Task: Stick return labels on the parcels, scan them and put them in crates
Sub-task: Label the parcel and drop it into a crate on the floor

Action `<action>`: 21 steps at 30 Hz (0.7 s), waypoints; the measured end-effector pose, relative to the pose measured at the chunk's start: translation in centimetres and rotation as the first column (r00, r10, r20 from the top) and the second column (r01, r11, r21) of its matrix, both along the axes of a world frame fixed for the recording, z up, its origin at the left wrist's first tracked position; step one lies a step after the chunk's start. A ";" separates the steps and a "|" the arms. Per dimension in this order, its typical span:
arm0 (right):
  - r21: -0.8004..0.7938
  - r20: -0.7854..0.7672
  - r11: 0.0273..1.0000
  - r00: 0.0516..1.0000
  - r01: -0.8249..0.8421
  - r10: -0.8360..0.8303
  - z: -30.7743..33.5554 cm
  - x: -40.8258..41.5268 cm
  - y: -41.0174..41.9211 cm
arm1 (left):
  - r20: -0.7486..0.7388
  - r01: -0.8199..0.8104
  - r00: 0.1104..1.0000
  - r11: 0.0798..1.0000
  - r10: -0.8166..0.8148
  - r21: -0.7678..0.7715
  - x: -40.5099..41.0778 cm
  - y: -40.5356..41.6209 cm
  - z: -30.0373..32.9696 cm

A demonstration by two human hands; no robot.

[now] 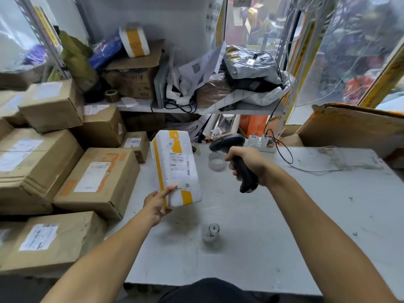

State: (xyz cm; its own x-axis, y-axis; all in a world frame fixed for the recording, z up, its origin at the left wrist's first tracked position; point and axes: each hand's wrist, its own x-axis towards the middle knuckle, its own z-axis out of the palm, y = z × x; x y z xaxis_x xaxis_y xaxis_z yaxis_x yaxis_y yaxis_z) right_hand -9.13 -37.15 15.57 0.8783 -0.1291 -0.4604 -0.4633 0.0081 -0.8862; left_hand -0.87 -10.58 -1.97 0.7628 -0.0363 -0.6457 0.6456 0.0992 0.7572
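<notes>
My left hand (156,205) grips the near end of a white foam parcel (175,169) bound with yellow tape, held tilted up above the grey table (284,226). A printed label with barcodes faces me on its top. My right hand (247,164) is closed round the handle of a black barcode scanner (235,154), whose head sits just right of the parcel and points toward it. A small roll of labels (211,231) stands on the table below the parcel.
Several brown cardboard parcels (96,180) with labels are stacked at the left. A clear tape roll (216,160) and a white power strip (262,142) lie at the table's far edge, with the scanner cable trailing right. Cluttered shelves stand behind; a torn carton (349,127) is at right.
</notes>
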 end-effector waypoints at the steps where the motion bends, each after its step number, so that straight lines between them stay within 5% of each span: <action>1: 0.004 0.000 1.000 1.000 -0.006 0.006 0.7 -0.3 -0.1 | -0.014 -0.006 1.000 1.000 0.006 -0.006 0.1 0.1 -0.3; 13: -0.117 0.033 0.993 0.999 0.010 -0.006 0.9 -1.9 -0.7 | -0.052 0.035 0.998 0.999 -0.035 0.001 -0.7 -0.2 -0.9; 17: -0.298 -0.039 0.953 0.997 0.055 -0.070 -5.9 -2.6 -1.2 | -0.120 0.107 0.987 0.994 -0.103 0.026 -1.4 0.5 -1.4; 21: -0.481 -0.267 0.875 0.959 -0.046 -0.096 -15.7 -5.6 -1.8 | -0.112 0.114 0.989 0.984 -0.099 0.135 -3.3 1.2 -2.3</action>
State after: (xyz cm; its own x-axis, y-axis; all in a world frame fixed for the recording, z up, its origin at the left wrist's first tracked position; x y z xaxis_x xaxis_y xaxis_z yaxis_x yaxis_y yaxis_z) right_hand -14.74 -38.98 -0.16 0.7195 -0.4152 -0.5567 -0.6925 -0.3684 -0.6203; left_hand -4.13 -9.36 -4.24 0.6876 -0.0170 -0.7259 0.7229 -0.0774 0.6866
